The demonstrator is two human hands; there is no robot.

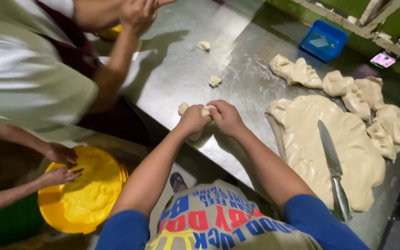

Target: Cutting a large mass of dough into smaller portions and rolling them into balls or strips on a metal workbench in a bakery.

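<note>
My left hand (192,119) and my right hand (226,116) are closed side by side around a small piece of pale dough (183,108) at the near edge of a steel table (177,69). Bits of that dough show to the left of my left hand and between the knuckles. A large flat sheet of dough (306,139) lies to the right of my right hand, with a long knife (333,166) resting on top of it.
More dough lumps (348,88) trail along the sheet's far side. Two small dough pieces (215,81) lie farther up the table. A blue tray (323,40) sits at the back. Another person's hands press yellow dough in a yellow tub (112,178) at lower left; a second person stands at upper left.
</note>
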